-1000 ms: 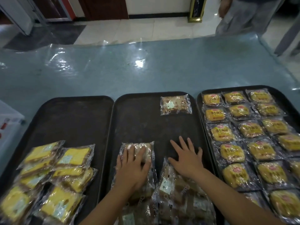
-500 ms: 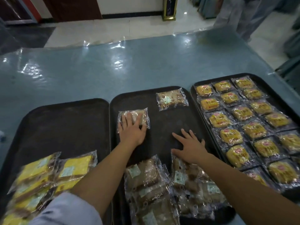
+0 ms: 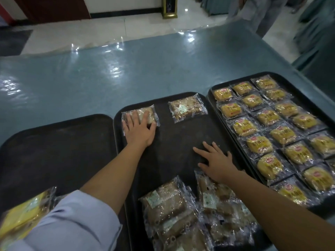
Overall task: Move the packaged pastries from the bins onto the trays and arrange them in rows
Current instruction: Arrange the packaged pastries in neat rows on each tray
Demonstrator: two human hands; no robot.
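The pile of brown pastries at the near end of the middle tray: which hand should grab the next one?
Probably the right hand. It rests flat at the edge of the brown pastry pile, nothing in its fingers. The left hand is far up the middle tray, pressing a wrapped pastry into the back row.

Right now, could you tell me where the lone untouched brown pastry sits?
The brown pastry lies at the middle tray's far right corner, beside the yellow-pastry tray.
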